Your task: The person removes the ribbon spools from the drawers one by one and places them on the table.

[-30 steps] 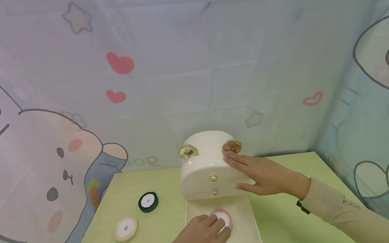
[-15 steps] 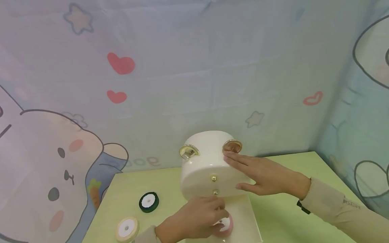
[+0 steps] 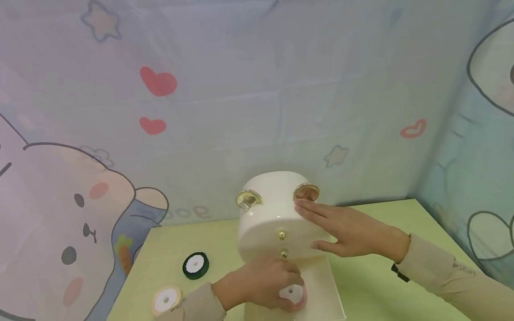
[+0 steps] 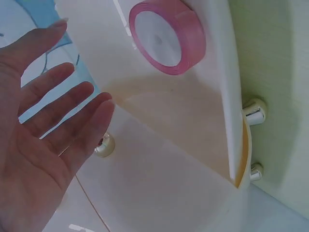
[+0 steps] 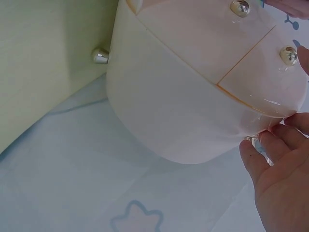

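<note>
A pink ribbon roll (image 4: 166, 36) with a white centre lies in the pulled-out lower drawer (image 3: 321, 285) of a white, rounded storage box (image 3: 277, 196). My left hand (image 3: 265, 281) hovers over the drawer beside the roll; in the left wrist view its fingers are spread loosely, apart from the roll. With straight fingers, my right hand (image 3: 353, 232) rests on the box's upper right side, beside a gold ear-shaped piece (image 3: 306, 193). Two gold knobs show on the box front, the upper knob (image 3: 282, 235) in plain view.
On the green table (image 3: 381, 276), a dark green ribbon roll (image 3: 196, 265) and a cream ribbon roll (image 3: 166, 301) lie left of the box. A printed cloth (image 3: 241, 89) hangs behind. Short metallic feet (image 5: 100, 55) project from the box's underside.
My left hand has moved forward and up from over the pink roll toward the lower knob, uncovering more of the roll. The right hand has stayed on the box.
</note>
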Motion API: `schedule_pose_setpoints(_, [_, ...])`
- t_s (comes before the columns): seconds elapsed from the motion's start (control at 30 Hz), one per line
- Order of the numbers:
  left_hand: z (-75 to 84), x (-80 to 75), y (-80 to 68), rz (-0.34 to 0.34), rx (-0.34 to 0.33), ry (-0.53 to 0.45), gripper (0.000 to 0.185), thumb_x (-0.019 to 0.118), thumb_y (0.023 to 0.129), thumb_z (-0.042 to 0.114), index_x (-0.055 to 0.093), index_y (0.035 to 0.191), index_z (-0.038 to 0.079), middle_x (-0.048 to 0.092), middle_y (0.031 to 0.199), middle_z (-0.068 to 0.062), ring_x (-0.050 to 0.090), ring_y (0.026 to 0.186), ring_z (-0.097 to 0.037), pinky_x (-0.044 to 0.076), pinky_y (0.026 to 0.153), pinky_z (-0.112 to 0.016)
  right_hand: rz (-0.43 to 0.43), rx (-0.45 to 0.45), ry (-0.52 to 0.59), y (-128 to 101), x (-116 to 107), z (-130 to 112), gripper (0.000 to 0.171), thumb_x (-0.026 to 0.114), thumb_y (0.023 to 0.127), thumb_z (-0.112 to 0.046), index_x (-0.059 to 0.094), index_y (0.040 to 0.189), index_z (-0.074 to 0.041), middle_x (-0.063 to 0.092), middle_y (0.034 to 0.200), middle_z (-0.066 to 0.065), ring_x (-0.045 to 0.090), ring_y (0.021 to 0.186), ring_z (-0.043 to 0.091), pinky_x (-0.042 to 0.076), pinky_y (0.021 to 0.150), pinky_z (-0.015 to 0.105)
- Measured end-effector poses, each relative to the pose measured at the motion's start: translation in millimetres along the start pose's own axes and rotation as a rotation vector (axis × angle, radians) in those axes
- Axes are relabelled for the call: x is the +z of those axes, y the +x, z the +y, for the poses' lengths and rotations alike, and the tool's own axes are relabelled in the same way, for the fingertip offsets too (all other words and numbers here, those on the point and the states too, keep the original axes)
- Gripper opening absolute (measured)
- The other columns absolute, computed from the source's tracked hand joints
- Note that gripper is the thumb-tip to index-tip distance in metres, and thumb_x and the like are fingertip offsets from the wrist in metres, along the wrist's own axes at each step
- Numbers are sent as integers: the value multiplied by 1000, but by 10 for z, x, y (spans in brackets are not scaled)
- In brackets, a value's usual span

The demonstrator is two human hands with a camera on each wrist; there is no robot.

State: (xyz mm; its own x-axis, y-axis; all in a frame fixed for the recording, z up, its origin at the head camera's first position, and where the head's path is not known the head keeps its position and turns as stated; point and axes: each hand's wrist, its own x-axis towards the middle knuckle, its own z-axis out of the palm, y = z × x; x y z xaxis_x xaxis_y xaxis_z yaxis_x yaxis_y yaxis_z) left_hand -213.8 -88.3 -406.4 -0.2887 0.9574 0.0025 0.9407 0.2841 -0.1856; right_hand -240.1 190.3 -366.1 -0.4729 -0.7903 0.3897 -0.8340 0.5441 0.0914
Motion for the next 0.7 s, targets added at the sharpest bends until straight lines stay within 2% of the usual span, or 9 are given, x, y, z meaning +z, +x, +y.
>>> schedule_pose_setpoints(0.13, [21,25,72,-105,43,14,28,75,91,49,75,115,34,72,108,18,67,97,2,52,81,-13,-2,3,2,0,-8,-1,82,68,100,-47,33,164,-9,37,171,8,50,150,24,54,109,39])
schedule_pose_setpoints(0.3, [47,68,138,-249,49,68,45,81,84,58,71,123,39,67,115,18,65,100,-2,52,87,-16,-2,5,-5,-2,-18,-12,82,68,100,-47,34,164,-9,38,170,8,50,149,25,54,109,39])
schedule_pose_setpoints(0.53, [35,133,200,-312,45,129,51,86,78,59,70,124,43,64,110,18,63,96,-3,51,77,-19,19,-10,-14,5,-25,-17,81,69,99,-45,36,163,-7,41,169,9,51,149,25,54,108,40])
schedule_pose_setpoints(0.7, [17,190,224,-325,41,159,61,87,76,59,65,131,45,63,122,18,63,103,-5,49,73,-24,15,-6,-14,2,-17,-16,81,68,100,-46,35,163,-8,40,169,10,50,149,25,55,108,39])
